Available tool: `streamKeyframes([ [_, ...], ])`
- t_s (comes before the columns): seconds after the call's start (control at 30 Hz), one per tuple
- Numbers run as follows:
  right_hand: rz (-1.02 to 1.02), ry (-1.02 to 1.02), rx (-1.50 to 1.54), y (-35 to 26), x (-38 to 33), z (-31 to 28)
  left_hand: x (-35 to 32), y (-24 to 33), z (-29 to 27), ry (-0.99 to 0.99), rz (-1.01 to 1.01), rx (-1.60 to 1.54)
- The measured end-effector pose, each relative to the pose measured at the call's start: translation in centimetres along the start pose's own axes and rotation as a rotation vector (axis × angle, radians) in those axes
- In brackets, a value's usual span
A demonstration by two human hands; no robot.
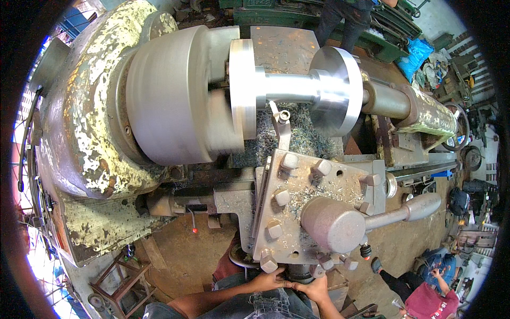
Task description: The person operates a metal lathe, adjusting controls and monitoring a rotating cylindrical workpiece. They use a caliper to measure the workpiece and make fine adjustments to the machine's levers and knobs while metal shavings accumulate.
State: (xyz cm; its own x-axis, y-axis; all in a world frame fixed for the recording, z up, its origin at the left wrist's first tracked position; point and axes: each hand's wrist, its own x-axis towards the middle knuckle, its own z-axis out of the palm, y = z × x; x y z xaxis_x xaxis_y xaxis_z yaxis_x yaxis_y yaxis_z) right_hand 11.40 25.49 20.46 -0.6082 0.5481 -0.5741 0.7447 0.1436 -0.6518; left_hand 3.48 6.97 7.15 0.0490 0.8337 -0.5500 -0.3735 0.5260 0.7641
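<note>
While both bare hands are meeting at the near side of the lathe, the left hand [267, 281] is curling in at the dark round collar [300, 273] below the tool post [289, 243], and the right hand [315, 290] is mirroring it from the other side. Thumbs are sitting close together, but most of the fingers are hiding underneath, so can't really tell if either hand is fully closed around anything.

Up top, the spool-shaped steel workpiece [289, 88] is stretching between the chuck [164, 95] and the tailstock [433, 114], its two shiny flanges joined by a slimmer shaft. The chuck is showing a fair bit of motion smear. The cutting tool [284, 135] is pointing up at the shaft just beside the left flange; whether its tip is touching is too hard to see.

Chunky square-head bolts [289, 161] are poking out around the tool post, curly metal chips [302, 191] are littering its top, and its clamp lever [406, 211] is sticking out to the right. Over on the left, the headstock [85, 101] is shedding its paint. Someone in a red shirt [433, 304] is sitting low at the lower right, well apart from the hands.
</note>
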Motion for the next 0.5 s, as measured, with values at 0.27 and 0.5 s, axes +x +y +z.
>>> streamKeyframes([
  [0.27, 0.008, -0.025, 0.034, 0.8, 0.1, 0.2, -0.5, 2.1, -0.3, -0.011, -0.039, -0.033],
  [0.5, 0.093, -0.106, 0.067, 1.4, 0.0, -0.1, -1.8, 5.7, -1.0, 0.030, -0.038, 0.027],
])
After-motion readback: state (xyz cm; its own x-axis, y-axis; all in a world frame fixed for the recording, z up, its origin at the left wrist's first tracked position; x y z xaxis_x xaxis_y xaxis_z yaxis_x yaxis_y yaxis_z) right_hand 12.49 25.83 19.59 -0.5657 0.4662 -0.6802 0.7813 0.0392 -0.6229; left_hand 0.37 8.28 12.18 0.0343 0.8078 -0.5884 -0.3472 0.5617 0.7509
